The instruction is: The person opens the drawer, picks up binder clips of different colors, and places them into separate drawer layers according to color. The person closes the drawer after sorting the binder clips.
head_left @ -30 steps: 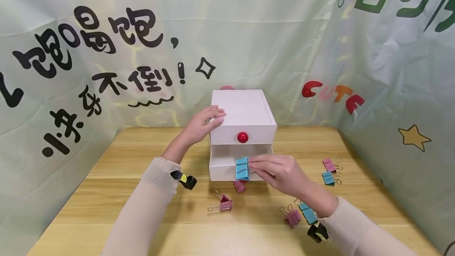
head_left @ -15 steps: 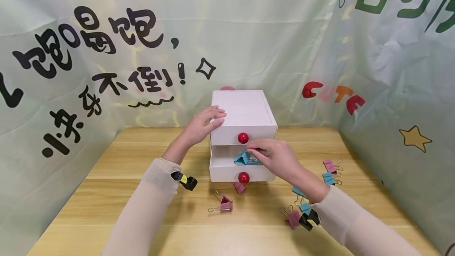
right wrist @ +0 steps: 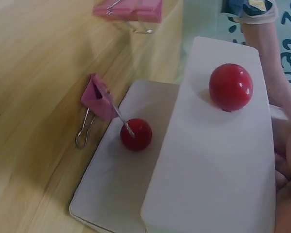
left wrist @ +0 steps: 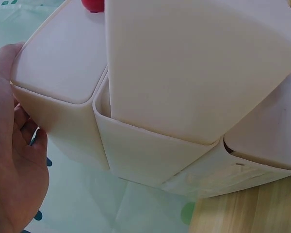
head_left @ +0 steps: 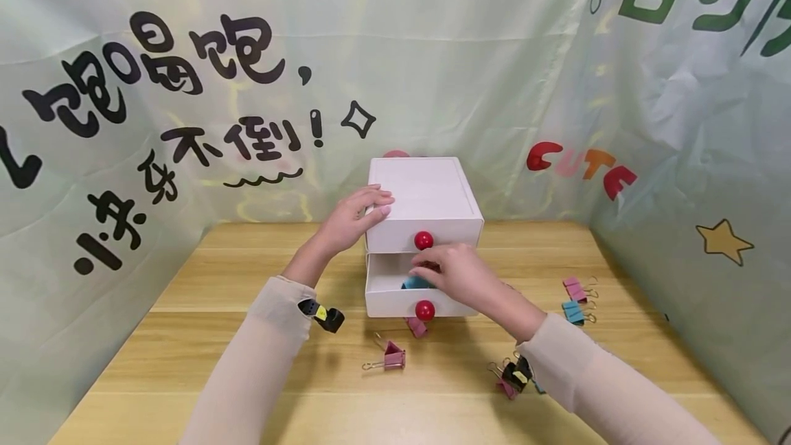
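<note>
My left hand (head_left: 353, 220) rests on the top left edge of a white drawer unit (head_left: 426, 187), its fingers lying over the top. The unit's middle drawer (head_left: 395, 302) is pulled out by its front with a red ball knob (head_left: 424, 310). Inside that drawer shows a blue binder clip (head_left: 416, 283), partly covered by my right hand (head_left: 460, 272). The right thumb and index finger stand apart just above the clip. In the right wrist view, part of the right hand (right wrist: 287, 182) appears beside the drawer front (right wrist: 208, 160).
Below the open drawer is the closed bottom drawer (right wrist: 121, 184). Pink binder clips lie in front: one clip (head_left: 393, 356) and another clip (head_left: 417, 327) close under the drawer. At right lie a pink clip (head_left: 575, 288) and a blue clip (head_left: 572, 312). One pink clip (head_left: 508, 390) sits below the right wrist.
My right hand has carried the blue binder clip from in front of the drawer over its front edge and down inside, and its fingers have parted from it. The left hand has stayed put.
</note>
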### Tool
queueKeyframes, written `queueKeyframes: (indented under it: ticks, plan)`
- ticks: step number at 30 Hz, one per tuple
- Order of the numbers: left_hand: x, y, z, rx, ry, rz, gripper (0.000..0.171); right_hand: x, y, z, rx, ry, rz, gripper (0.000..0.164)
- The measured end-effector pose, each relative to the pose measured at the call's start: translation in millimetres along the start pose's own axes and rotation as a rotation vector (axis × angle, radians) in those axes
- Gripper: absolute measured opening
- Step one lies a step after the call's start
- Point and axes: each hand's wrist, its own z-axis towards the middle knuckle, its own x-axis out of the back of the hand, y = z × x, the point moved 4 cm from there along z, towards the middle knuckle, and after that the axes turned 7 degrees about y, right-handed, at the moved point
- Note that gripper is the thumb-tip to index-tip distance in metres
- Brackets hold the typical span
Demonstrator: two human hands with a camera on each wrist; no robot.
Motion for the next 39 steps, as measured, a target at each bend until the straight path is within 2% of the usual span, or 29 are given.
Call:
queueKeyframes:
  ticks: [6,12,15,18,21,24,30,34,39]
  plan:
    - [-1.6,0.7,1.3,0.002,0.001,-0.002,0.042,6.8,4.0,-4.6,-0.095,-0.025,0.124,0.012]
    - [-0.3,2.3,2.5,0.003,0.007,0.003,0.042,17.8,14.2,-15.2,-0.308,-0.148,0.406,0.019]
    - [-0.6,2.3,2.6,0.0,0.001,0.011,0.042,23.9,17.1,-23.7,-0.406,-0.21,0.57,0.028]
    - [-1.0,1.3,2.5,0.002,0.0,0.007,0.041,30.6,18.4,-30.2,-0.485,-0.223,0.733,0.036]
    - [-1.2,0.0,2.2,0.007,0.004,0.001,0.041,36.3,20.0,-35.2,-0.534,-0.212,0.842,0.04]
    - [-1.6,-0.8,1.8,0.013,0.006,0.0,0.041,40.9,23.3,-42.0,-0.552,-0.203,0.88,0.04]
    - [-1.7,-1.4,1.6,0.015,0.004,0.004,0.042,48.0,33.0,-62.5,-0.588,-0.204,0.862,0.042]
    - [-1.0,-1.9,1.9,0.021,0.008,0.004,0.042,50.6,41.5,-73.9,-0.637,-0.19,0.883,0.047]
    - [-1.4,-1.5,1.7,0.023,0.004,-0.001,0.043,53.3,51.3,-87.2,-0.65,-0.185,0.913,0.049]
